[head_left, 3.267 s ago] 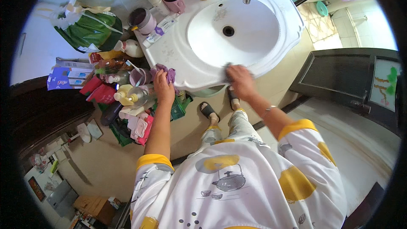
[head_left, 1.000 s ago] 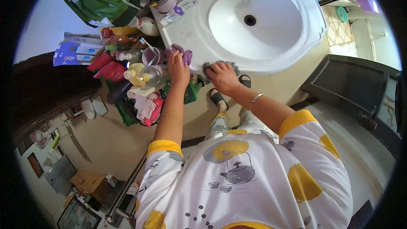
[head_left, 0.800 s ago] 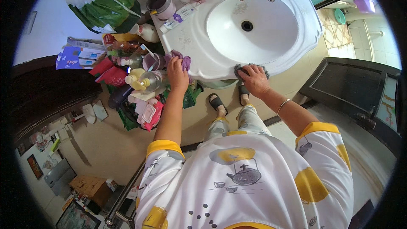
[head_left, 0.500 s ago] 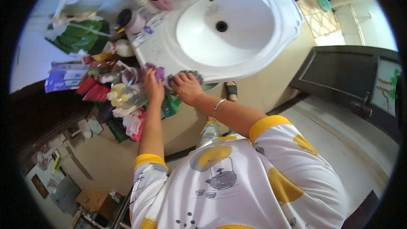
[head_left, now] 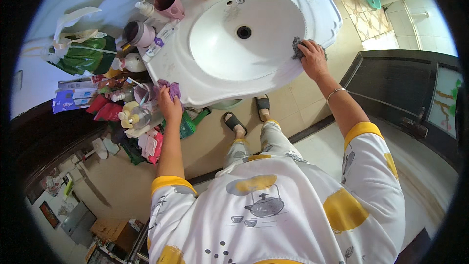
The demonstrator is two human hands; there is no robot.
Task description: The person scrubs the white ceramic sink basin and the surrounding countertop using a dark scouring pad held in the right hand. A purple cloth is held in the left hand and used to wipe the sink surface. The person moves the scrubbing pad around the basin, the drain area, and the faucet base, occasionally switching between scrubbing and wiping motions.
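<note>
The right hand is grasping a gray scouring pad, the fingers lying over its top and holding it on the right front rim of the white washbasin. The pad's long axis is remaining indeterminable, the fingers covering much of it. The left hand is gripping a bunched purple cloth at the washbasin's left front corner. The washbasin is lying ahead of the body, its long axis slanting from near left to far right. The pad is sitting well apart from the left hand, with the oval bowl's drain lying farther forward, between the hands.
</note>
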